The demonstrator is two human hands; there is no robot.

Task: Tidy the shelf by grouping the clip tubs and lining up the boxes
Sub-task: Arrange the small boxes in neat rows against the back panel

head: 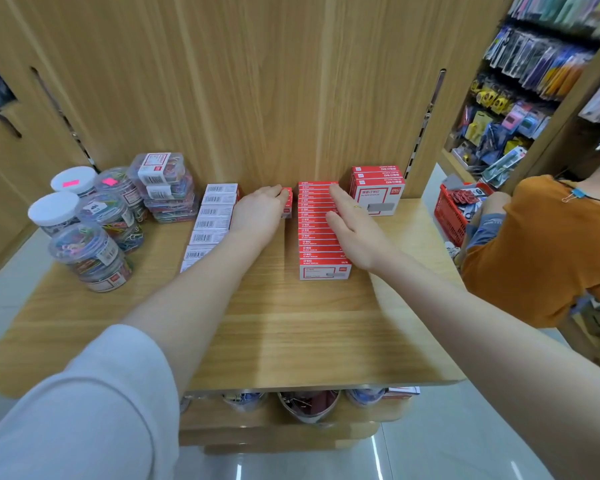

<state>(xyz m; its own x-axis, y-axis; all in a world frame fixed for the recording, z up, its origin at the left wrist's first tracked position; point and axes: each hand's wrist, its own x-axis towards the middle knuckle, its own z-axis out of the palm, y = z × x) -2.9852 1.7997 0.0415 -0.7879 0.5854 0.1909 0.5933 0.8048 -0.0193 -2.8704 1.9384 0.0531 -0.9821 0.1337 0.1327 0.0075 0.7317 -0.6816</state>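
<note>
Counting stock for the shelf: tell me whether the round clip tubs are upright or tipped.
Upright. The round clip tubs stand stacked on the shelf, two white lids facing up; none lies on its side.

wall: light wood-grain panel (257, 81) seen at 12 o'clock, slotted metal strip (430, 112) set in it at 1 o'clock | floor: pale glossy tiles (430, 455) at 5 o'clock, light streaks reflected | furniture: stocked display rack (520, 91) at 2 o'clock, lower wooden shelf (281, 424) at 6 o'clock
</note>
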